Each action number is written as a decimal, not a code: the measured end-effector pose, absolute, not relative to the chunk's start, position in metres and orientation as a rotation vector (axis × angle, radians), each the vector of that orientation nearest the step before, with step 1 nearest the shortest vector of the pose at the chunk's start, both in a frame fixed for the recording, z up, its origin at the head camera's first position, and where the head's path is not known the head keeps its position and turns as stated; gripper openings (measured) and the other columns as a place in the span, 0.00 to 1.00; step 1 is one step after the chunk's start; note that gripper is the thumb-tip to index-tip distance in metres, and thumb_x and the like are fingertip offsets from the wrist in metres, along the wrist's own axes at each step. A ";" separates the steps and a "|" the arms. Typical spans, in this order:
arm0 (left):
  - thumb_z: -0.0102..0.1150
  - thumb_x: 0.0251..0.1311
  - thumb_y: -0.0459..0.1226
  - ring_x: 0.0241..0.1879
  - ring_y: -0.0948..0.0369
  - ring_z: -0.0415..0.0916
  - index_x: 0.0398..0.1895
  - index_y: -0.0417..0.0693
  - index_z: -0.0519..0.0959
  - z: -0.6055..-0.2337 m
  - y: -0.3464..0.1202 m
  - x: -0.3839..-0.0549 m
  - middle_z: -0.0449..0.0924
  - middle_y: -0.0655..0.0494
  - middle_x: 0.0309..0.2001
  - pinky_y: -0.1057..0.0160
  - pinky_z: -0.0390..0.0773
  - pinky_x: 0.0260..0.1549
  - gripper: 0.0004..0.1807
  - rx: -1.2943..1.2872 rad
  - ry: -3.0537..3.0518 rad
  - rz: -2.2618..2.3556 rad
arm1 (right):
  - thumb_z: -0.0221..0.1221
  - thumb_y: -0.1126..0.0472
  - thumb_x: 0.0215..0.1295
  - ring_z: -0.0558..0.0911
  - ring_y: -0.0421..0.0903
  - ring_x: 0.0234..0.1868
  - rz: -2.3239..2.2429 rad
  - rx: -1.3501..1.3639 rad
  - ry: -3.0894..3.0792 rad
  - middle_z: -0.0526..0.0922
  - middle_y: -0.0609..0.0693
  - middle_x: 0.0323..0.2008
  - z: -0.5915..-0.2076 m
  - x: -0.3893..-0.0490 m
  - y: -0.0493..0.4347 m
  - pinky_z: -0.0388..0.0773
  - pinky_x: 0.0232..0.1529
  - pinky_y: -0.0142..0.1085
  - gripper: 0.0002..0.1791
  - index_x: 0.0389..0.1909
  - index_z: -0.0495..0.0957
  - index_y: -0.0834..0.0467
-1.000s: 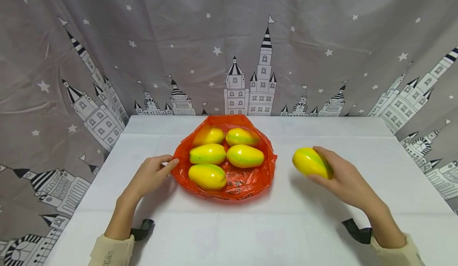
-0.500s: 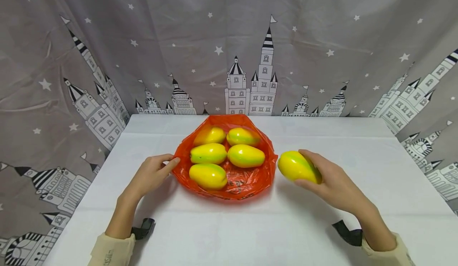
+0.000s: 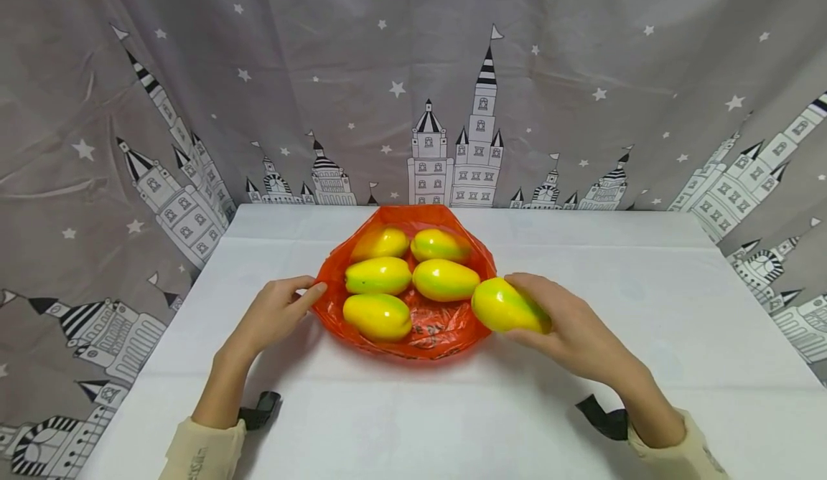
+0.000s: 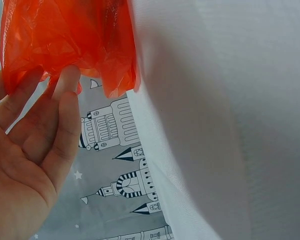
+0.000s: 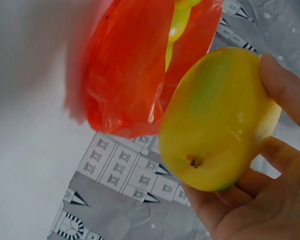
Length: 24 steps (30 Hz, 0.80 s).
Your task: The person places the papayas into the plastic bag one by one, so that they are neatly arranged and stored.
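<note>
A red plastic bag [image 3: 439, 333] lies open on the table with several yellow-green mangoes inside, among them a front one [image 3: 377, 317]. My left hand [image 3: 278, 313] pinches the bag's left rim between thumb and fingers; in the left wrist view its fingertips [image 4: 67, 80] are at the red plastic. Another mango [image 3: 509, 306] is held in my right hand [image 3: 568, 329], thumb on one side and fingers on the other. It overlaps the bag's right rim in the head view. The right wrist view shows the stem end of this mango [image 5: 220, 120] beside the bag's wall [image 5: 125, 75].
The bag stands on a white-covered table [image 3: 413, 415]. A grey curtain [image 3: 362, 64] printed with castles and stars hangs behind and at both sides. Black straps [image 3: 604, 417] show at the wrists.
My right hand has carried its mango leftward, from well right of the bag to over its right rim. The left hand keeps its place on the bag.
</note>
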<state>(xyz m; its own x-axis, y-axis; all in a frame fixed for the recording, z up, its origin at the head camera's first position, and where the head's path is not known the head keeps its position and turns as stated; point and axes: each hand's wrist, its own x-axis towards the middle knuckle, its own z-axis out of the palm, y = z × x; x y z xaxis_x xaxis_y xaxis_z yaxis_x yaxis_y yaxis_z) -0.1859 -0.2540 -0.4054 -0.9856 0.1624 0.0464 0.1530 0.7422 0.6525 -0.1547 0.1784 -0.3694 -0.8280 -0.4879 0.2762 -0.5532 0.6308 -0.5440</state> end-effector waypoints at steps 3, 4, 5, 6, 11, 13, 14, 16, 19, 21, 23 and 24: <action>0.51 0.73 0.49 0.35 0.55 0.77 0.53 0.40 0.81 -0.406 -0.254 -0.186 0.84 0.48 0.43 0.56 0.81 0.39 0.22 0.271 2.925 1.087 | 0.72 0.56 0.57 0.74 0.48 0.56 0.951 0.894 -2.734 0.74 0.49 0.61 -0.369 -0.156 0.171 0.74 0.55 0.50 0.36 0.67 0.70 0.53; 0.51 0.73 0.49 0.35 0.55 0.77 0.53 0.40 0.81 -0.406 -0.254 -0.187 0.84 0.48 0.43 0.56 0.81 0.39 0.22 0.273 2.926 1.086 | 0.72 0.56 0.57 0.74 0.49 0.56 0.947 0.893 -2.736 0.74 0.50 0.60 -0.369 -0.156 0.168 0.74 0.54 0.50 0.36 0.67 0.70 0.53; 0.51 0.73 0.48 0.35 0.56 0.77 0.53 0.40 0.81 -0.406 -0.254 -0.187 0.84 0.48 0.43 0.56 0.80 0.39 0.22 0.274 2.927 1.085 | 0.71 0.56 0.58 0.74 0.49 0.55 0.943 0.889 -2.741 0.74 0.50 0.59 -0.369 -0.157 0.165 0.75 0.54 0.50 0.36 0.67 0.70 0.53; 0.51 0.73 0.48 0.35 0.56 0.77 0.53 0.40 0.81 -0.406 -0.254 -0.187 0.84 0.48 0.43 0.56 0.80 0.39 0.22 0.275 2.927 1.084 | 0.71 0.56 0.58 0.74 0.49 0.55 0.953 0.888 -2.744 0.74 0.50 0.59 -0.369 -0.157 0.162 0.75 0.54 0.50 0.36 0.68 0.70 0.53; 0.51 0.73 0.48 0.35 0.56 0.77 0.53 0.39 0.82 -0.407 -0.254 -0.187 0.84 0.48 0.43 0.57 0.80 0.38 0.22 0.275 2.929 1.087 | 0.69 0.54 0.60 0.73 0.50 0.59 0.977 0.919 -2.757 0.74 0.51 0.61 -0.368 -0.159 0.145 0.72 0.58 0.52 0.37 0.70 0.68 0.53; 0.51 0.73 0.48 0.35 0.55 0.77 0.53 0.39 0.81 -0.406 -0.254 -0.187 0.84 0.48 0.43 0.56 0.80 0.39 0.22 0.274 2.926 1.089 | 0.69 0.54 0.60 0.72 0.52 0.62 0.971 0.948 -2.759 0.73 0.52 0.63 -0.368 -0.160 0.139 0.69 0.61 0.53 0.37 0.70 0.67 0.53; 0.51 0.73 0.48 0.35 0.55 0.78 0.53 0.39 0.81 -0.406 -0.254 -0.187 0.84 0.48 0.43 0.55 0.81 0.39 0.22 0.274 2.925 1.090 | 0.70 0.54 0.60 0.71 0.53 0.63 0.964 0.964 -2.759 0.73 0.52 0.64 -0.369 -0.161 0.136 0.68 0.62 0.54 0.37 0.70 0.67 0.54; 0.51 0.72 0.48 0.36 0.55 0.78 0.53 0.39 0.81 -0.406 -0.254 -0.187 0.84 0.48 0.43 0.55 0.81 0.39 0.22 0.271 2.923 1.091 | 0.70 0.55 0.59 0.71 0.53 0.65 0.957 1.000 -2.755 0.73 0.52 0.65 -0.370 -0.162 0.131 0.66 0.64 0.53 0.37 0.69 0.68 0.54; 0.51 0.72 0.48 0.35 0.55 0.78 0.53 0.39 0.81 -0.406 -0.254 -0.187 0.84 0.48 0.43 0.55 0.81 0.39 0.22 0.270 2.922 1.091 | 0.70 0.56 0.58 0.71 0.52 0.65 0.955 1.052 -2.737 0.73 0.51 0.64 -0.373 -0.165 0.122 0.66 0.64 0.52 0.37 0.68 0.69 0.54; 0.52 0.72 0.48 0.35 0.55 0.78 0.53 0.39 0.81 -0.406 -0.254 -0.187 0.84 0.48 0.43 0.56 0.80 0.39 0.22 0.270 2.923 1.093 | 0.71 0.57 0.58 0.71 0.51 0.65 0.961 1.081 -2.723 0.73 0.50 0.64 -0.375 -0.168 0.117 0.67 0.64 0.51 0.37 0.68 0.69 0.54; 0.52 0.72 0.48 0.35 0.55 0.78 0.53 0.39 0.81 -0.406 -0.254 -0.186 0.84 0.48 0.43 0.55 0.81 0.39 0.22 0.270 2.922 1.095 | 0.71 0.58 0.58 0.70 0.50 0.65 0.965 1.097 -2.717 0.73 0.50 0.64 -0.377 -0.170 0.111 0.67 0.64 0.50 0.37 0.68 0.68 0.54; 0.52 0.72 0.48 0.35 0.55 0.78 0.53 0.39 0.81 -0.406 -0.254 -0.186 0.84 0.48 0.43 0.55 0.81 0.39 0.22 0.270 2.920 1.098 | 0.70 0.59 0.58 0.70 0.50 0.65 0.967 1.099 -2.717 0.73 0.51 0.64 -0.377 -0.171 0.109 0.66 0.64 0.50 0.37 0.69 0.68 0.54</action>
